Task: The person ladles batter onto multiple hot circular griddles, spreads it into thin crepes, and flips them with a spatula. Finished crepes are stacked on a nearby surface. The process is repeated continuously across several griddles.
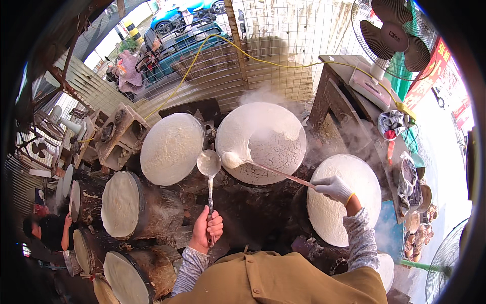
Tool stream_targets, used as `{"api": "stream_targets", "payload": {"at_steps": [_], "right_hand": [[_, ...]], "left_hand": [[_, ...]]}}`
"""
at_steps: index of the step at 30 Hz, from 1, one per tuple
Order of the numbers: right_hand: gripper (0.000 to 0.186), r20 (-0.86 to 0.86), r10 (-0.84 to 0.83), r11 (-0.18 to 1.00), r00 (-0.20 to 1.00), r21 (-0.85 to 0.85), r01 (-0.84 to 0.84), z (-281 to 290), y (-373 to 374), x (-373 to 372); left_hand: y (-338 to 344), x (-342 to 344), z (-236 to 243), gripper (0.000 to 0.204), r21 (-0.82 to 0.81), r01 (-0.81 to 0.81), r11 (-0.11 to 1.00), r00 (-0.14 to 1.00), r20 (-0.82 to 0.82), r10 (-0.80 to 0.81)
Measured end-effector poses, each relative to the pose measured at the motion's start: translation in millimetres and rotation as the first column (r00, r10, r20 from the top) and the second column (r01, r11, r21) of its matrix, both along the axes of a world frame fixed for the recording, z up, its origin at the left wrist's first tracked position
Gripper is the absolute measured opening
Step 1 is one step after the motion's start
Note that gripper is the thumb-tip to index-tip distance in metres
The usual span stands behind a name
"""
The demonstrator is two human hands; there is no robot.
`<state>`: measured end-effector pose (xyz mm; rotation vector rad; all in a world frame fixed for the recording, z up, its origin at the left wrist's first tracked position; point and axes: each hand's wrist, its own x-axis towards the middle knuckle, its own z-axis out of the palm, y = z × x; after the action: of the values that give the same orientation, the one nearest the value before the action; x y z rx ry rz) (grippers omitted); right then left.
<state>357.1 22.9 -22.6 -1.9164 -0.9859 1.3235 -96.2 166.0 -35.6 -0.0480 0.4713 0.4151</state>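
Observation:
My left hand is bare and closed round the handle of a metal ladle, its bowl raised between two round griddles. My right hand, in a pale glove, grips a long thin stick. The stick's far end meets a lump of white batter on the steaming middle griddle, which has a white coating, cracked in part. To its left is a griddle covered in a pale sheet. Beneath my right arm lies another white-covered griddle.
More griddles on drum stoves stand at left, where a co-worker works. A wooden stand bears a fan; another fan is lower right. A yellow cable crosses the wire mesh behind. Concrete blocks stand left.

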Motion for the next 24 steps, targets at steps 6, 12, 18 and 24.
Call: {"api": "stream_targets", "payload": {"at_steps": [6,12,18,24], "right_hand": [[0.029,-0.26,-0.134,0.976,0.956,0.135,0.174,18,39,-117],[0.017,-0.184,-0.275,0.944,0.944,0.134,0.301,-77,124,-269],[0.016,0.058,-0.495,0.867,0.867,0.103,0.488,-155,9,-281],[0.038,0.268,-0.416,0.895,0.869,0.288,0.34,-116,93,-340]], "left_hand": [[11,-34,20,0.043,0.095,-0.003,0.996,1.0,0.031,0.001],[15,-57,29,0.043,0.138,0.061,0.989,0.997,0.037,-0.067],[7,-127,20,0.043,0.115,0.046,0.992,0.999,-0.025,-0.044],[10,-131,17,0.043,0.07,0.092,0.993,0.995,0.028,-0.094]]}}
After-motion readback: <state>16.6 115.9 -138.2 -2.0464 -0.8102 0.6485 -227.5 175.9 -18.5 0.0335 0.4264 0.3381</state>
